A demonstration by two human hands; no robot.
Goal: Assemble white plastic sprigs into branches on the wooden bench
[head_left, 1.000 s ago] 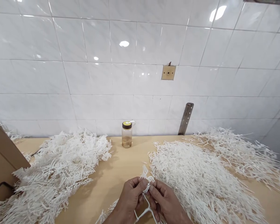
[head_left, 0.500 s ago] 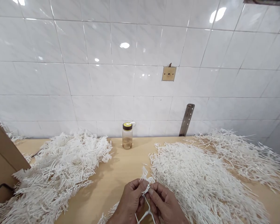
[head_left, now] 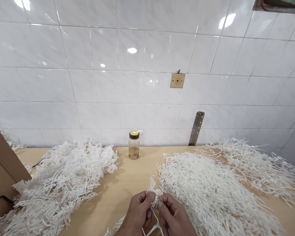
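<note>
Near the bottom centre, my left hand [head_left: 140, 211] pinches a white branching plastic sprig [head_left: 155, 226] between thumb and fingers. My right hand [head_left: 173, 213] is closed on the same sprig from the other side, its thumb and forefinger close to the left thumb. Small white tips stick up above the fingertips, and forked stems hang down between the hands. The exact joint under the fingers is hidden. To the right lies a broad heap of short white sprigs [head_left: 206, 186], close beside my right hand.
A heap of feathery white pieces [head_left: 71, 177] covers the table's left. Longer white branches [head_left: 258, 164] lie at the far right. A lidded bottle [head_left: 134, 146] with some liquid stands near the tiled wall [head_left: 152, 114]. A metal bracket [head_left: 196, 128] rises behind the table [head_left: 120, 178].
The view has tilted slightly upward, so the scene sits a little lower. Both hands stay together on the sprig, with only slight finger movement.
</note>
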